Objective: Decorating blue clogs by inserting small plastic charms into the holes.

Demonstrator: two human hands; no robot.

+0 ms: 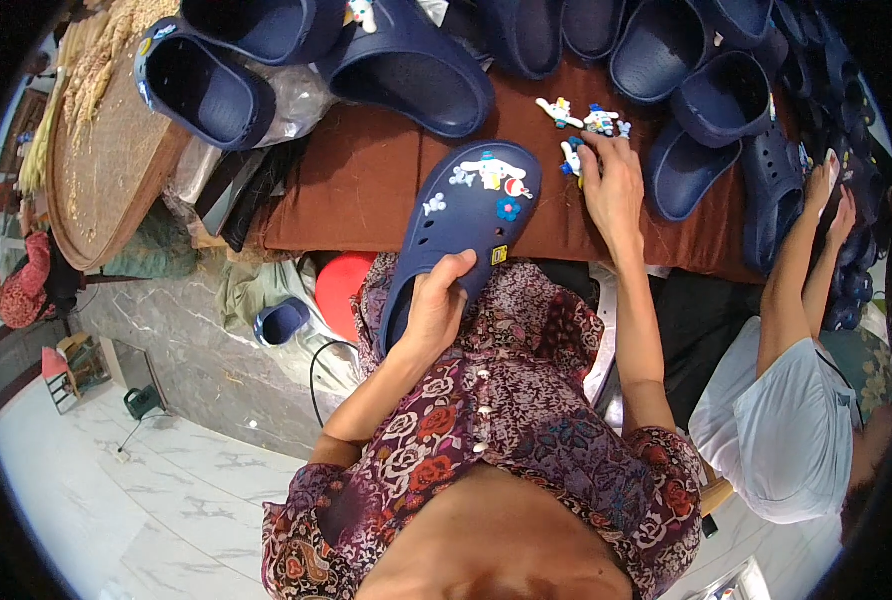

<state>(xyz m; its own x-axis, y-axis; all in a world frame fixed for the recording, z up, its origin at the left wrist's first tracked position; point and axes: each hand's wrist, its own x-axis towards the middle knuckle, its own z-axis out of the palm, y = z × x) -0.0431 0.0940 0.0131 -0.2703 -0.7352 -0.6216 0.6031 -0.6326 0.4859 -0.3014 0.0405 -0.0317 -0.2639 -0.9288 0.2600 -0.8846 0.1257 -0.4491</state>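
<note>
My left hand (436,305) grips a navy clog (451,225) by its strap side, thumb on top, toe pointing away from me. On the clog's upper sit a white long-eared character charm (493,168), a blue flower charm (508,208), a small red-and-white charm, pale grey-blue charms and a yellow-and-black charm (499,255). My right hand (614,190) is over the brown-covered table, its fingers drawn together at a white-and-blue shoe charm (571,160). Just beyond its fingertips lie more loose charms (598,120); the palm side of this hand is hidden.
Several navy clogs (406,75) crowd the far edge and right side of the brown cloth (336,195). A round woven tray (116,150) is at left. On the right, another person's arms (801,240) reach among clogs. A red round object (344,290) is below the table edge.
</note>
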